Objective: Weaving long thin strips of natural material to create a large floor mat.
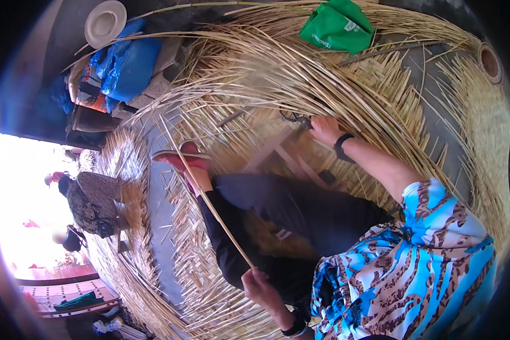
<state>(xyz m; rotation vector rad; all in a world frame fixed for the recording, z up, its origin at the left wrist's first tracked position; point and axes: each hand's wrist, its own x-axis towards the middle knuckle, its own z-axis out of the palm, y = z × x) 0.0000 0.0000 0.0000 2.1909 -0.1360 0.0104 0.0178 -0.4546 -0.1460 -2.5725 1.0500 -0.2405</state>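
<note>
Bare left hand [260, 290] curled into a grip, bare right hand [325, 131] clasped, right forearm [375, 162] extended, hands well apart

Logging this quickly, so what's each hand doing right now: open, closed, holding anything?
Left hand: closed, holding one end of a long pale cane.
Right hand: closed on a dark tool; its exact kind can't be told.

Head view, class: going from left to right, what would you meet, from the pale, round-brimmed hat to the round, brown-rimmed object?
Pale, round-brimmed hat → red shoes with pale soles → the person's bare left hand → dark tool with loops → the person's bare right hand → round, brown-rimmed object.
</note>
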